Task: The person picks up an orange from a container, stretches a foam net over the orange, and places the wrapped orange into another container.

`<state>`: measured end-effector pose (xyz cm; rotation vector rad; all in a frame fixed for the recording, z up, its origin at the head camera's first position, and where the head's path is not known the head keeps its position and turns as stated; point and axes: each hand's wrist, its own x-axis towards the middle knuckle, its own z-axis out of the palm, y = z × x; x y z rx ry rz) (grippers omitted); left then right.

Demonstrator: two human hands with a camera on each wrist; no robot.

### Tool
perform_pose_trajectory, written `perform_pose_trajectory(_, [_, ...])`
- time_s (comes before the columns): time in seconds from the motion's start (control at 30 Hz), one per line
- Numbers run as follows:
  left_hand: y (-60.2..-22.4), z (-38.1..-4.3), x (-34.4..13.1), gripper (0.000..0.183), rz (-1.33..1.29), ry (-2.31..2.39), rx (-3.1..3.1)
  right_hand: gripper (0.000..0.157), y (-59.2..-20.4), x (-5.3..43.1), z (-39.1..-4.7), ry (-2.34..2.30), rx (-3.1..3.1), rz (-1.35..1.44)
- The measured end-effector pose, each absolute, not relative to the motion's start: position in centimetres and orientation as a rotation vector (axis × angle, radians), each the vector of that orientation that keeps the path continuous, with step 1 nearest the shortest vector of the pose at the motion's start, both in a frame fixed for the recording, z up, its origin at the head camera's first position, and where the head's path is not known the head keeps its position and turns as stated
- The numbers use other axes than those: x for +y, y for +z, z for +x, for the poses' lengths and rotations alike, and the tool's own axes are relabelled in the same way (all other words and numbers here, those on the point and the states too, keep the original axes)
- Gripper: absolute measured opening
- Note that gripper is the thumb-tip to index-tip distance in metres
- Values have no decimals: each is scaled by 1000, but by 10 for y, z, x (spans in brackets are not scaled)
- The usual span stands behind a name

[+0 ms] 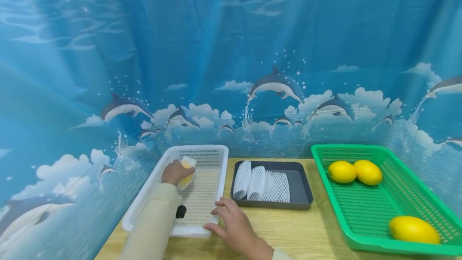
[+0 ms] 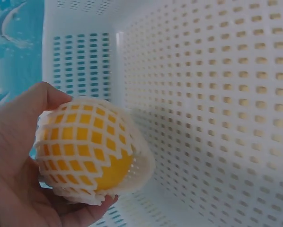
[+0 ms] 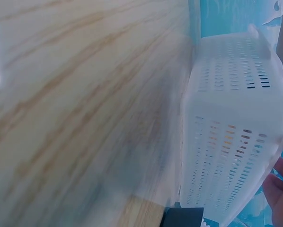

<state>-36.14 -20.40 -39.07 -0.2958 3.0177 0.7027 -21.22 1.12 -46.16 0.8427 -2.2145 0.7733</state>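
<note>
In the head view my left hand [image 1: 174, 172] is inside the white basket [image 1: 224, 171], near its far left part. It grips a yellow oval fruit [image 2: 114, 171] wrapped in a white foam net [image 2: 80, 137]; in the left wrist view the thumb and fingers curl round the net, and part of the fruit shows bare at the open end. My right hand [image 1: 234, 224] rests its fingertips on the rim at the basket's near right corner, holding nothing. Only a few of its fingers [image 3: 278, 187] show in the right wrist view, against the rim.
A dark grey tray [image 1: 301, 187] with several white foam nets [image 1: 276, 186] stands right of the basket. Farther right, a green basket [image 1: 393, 163] holds three yellow fruits [image 1: 414, 230]. A small black object [image 1: 181, 212] appears beside my left sleeve. A dolphin-print curtain [image 1: 231, 71] hangs behind the wooden table [image 1: 288, 232].
</note>
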Motion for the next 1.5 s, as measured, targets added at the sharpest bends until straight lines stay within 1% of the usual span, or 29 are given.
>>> perform_pose_trajectory(0.3, [-403, -355, -214, 55, -215, 648, 3077, 35, -458, 8, -209, 772, -2244, 841])
perform_pose_trajectory(0.47, [-408, -350, -220, 46, -279, 715, 3074, 34, -458, 7, -208, 778, -2264, 847])
perform_pose_trajectory(0.57, [-410, -349, -223, 50, -312, 776, 3044, 34, -458, 6, -207, 777, -2273, 849])
perform_pose_trajectory(0.8, [-408, -348, -222, 74, -307, 795, 3039, 33, -456, 6, -208, 778, -2267, 844])
perform_pose_trajectory(0.93, [-408, -348, -222, 84, -293, 760, 3072, 32, -454, 7, -207, 787, -2294, 849])
perform_pose_trajectory(1.27, [-400, -347, -218, 77, -245, 580, 3088, 31, -453, 8, -208, 720, -2290, 874])
perform_pose_trajectory(1.4, [-397, -348, -215, 72, -175, 489, 3136, 32, -444, 12, -208, 640, -2345, 905])
perform_pose_trajectory(1.5, [-390, -350, -209, 69, -171, 413, 3130, 33, -433, 18, -205, 571, -2433, 934])
